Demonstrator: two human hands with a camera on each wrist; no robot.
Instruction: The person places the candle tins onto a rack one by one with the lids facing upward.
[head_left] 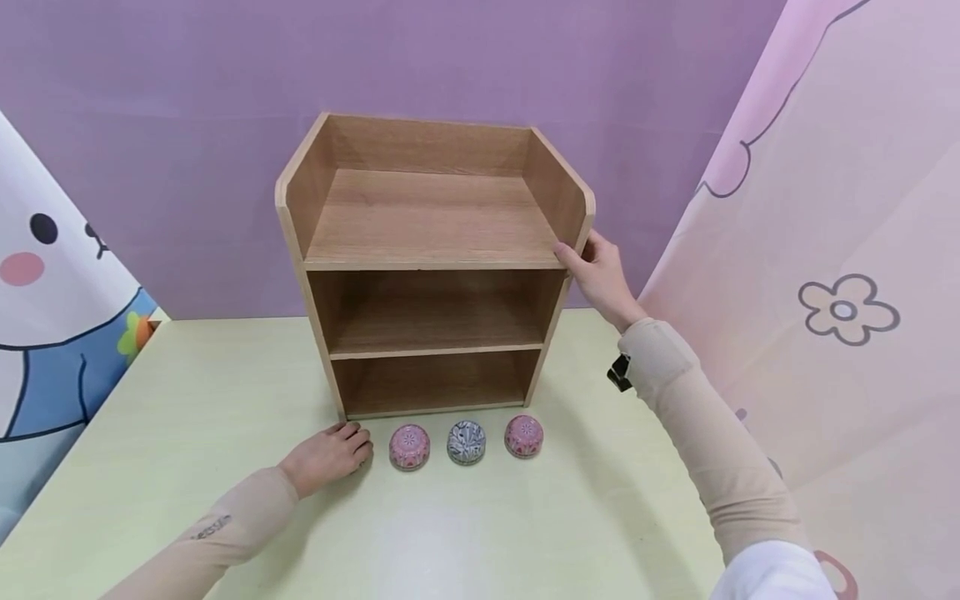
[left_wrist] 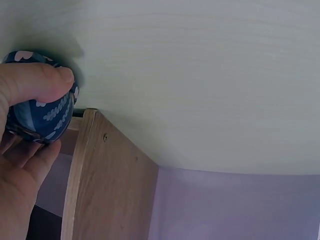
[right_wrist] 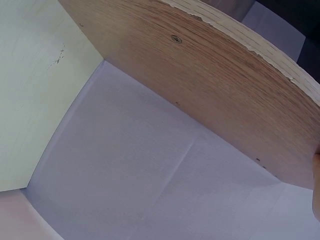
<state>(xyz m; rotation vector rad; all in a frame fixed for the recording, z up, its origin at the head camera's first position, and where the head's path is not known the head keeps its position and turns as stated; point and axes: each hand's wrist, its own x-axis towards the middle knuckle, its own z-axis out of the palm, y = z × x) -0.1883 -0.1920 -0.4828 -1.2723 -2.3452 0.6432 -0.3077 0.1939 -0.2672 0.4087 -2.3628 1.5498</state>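
My left hand [head_left: 327, 457] is low on the table, just off the front left corner of a wooden shelf unit [head_left: 435, 212]. It holds a small round tin [left_wrist: 50, 117], dark blue with pale leaf and petal patterns, thumb on one side and fingers on the other; in the head view the hand hides this tin. Up at the unit's right side panel, my right hand [head_left: 603, 275] grips the edge, thumb in front and fingers behind. To the right of my left hand, a pink tin [head_left: 409, 447], a blue-and-white tin [head_left: 467, 442] and another pink tin [head_left: 524, 436] stand in a row.
The unit has a top tray with raised sides, above a middle shelf [head_left: 435, 329] and a bottom shelf [head_left: 435, 383]. It stands on a pale table [head_left: 225, 375] near a purple backdrop [head_left: 187, 167]. A printed curtain [head_left: 847, 208] hangs at the right.
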